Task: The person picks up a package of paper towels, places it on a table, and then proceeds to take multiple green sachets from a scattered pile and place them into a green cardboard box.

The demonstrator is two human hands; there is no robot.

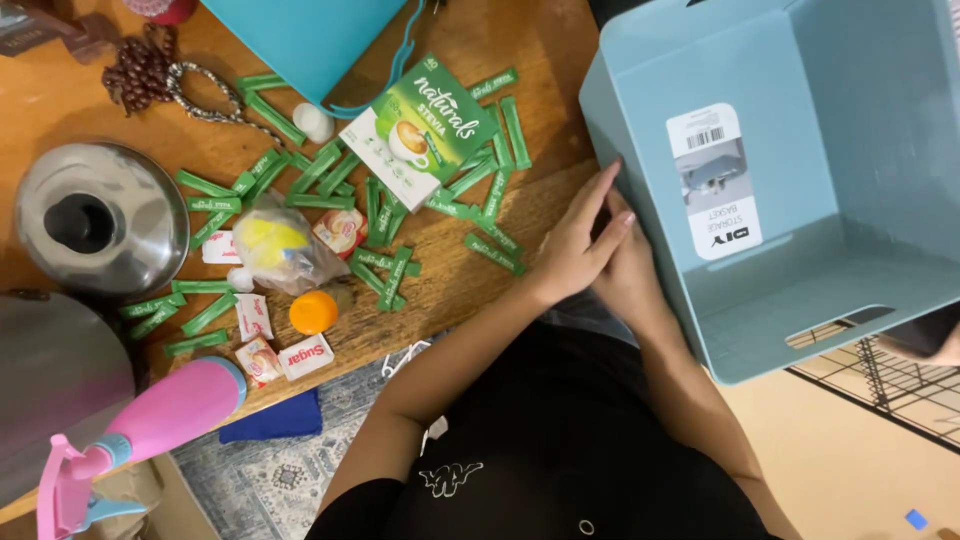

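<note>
A light blue plastic storage basket (640, 120) lies tipped on its side at the table's right end, its opening facing me and a white label (712, 185) stuck inside. My left hand (572, 245) lies flat, fingers straight and together, with its fingertips against the basket's outer left wall. My right hand (632, 280) sits just beneath it, pressed against the same wall, with its fingers hidden under the left hand. Both hands rest at the edge of the wooden table (480, 260).
Several green stick sachets (385, 265) are scattered around a green and white box (418, 128). Nearby are a plastic bag with something yellow inside (275, 248), an orange ball (313, 312), white packets (305, 356), a steel lid (100, 220), a pink spray bottle (150, 420) and beads (140, 70).
</note>
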